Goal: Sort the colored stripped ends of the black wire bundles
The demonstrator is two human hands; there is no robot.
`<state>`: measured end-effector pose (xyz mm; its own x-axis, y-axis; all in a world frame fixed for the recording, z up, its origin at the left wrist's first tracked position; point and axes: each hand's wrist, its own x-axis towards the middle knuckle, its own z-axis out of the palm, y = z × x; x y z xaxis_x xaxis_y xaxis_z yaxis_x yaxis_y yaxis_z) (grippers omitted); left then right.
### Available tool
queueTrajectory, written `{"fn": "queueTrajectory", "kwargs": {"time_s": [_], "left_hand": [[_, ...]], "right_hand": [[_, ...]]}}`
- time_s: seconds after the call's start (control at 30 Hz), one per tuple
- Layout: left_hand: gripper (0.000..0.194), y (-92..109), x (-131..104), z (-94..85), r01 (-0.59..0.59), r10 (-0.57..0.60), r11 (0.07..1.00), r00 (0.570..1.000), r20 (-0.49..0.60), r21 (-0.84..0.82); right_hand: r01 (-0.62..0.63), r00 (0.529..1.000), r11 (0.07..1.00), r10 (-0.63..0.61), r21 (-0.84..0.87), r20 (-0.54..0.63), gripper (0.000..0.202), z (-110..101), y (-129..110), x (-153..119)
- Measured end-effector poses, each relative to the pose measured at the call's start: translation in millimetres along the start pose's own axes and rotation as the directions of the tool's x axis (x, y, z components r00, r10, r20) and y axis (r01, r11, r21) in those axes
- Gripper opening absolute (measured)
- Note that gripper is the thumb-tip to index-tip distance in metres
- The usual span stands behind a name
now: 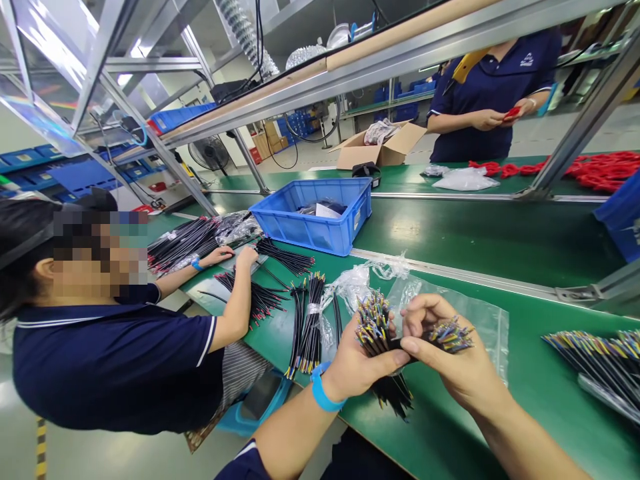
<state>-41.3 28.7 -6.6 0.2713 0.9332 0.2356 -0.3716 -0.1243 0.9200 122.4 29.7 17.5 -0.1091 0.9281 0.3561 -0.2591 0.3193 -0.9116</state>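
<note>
My left hand (357, 367) is closed round a thick bundle of black cables (374, 323), whose stripped ends show yellow, blue and brown wires. Close beside it, my right hand (453, 363) grips a smaller bunch of the same cables (447, 335), its coloured ends pointing right. The two thumbs nearly meet between the bunches. Lower cable ends hang below my left hand. Behind my hands lies a clear plastic bag (480, 320) on the green table (525, 360). To the left, a tied cable bundle (313, 323) rests by crumpled clear plastic (353, 287).
A co-worker (125, 360) sits at the left, hands among black cables (257, 293). A blue bin (313, 233) stands beyond. More cables (600, 367) lie at the right. Another person (493, 100) across the table holds something red, near red cords (600, 172). A metal frame (350, 73) crosses overhead.
</note>
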Motion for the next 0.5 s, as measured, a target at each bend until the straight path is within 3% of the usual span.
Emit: {"fn": "queueTrajectory", "kwargs": {"time_s": [0.23,0.5], "left_hand": [[0.049,13.6,9.8,14.6,0.01,-0.008,0.998,0.999,0.048,-0.056],[0.058,17.5,11.8,17.4,0.165,-0.157,0.982,0.984,0.079,-0.096]], "right_hand": [[0.015,0.999,0.956,-0.002,-0.293,0.047,0.02,-1.9,-15.5,1.2],[0.019,0.997,0.945,0.008,-0.327,0.081,0.011,-1.6,-20.3,-1.0]]}}
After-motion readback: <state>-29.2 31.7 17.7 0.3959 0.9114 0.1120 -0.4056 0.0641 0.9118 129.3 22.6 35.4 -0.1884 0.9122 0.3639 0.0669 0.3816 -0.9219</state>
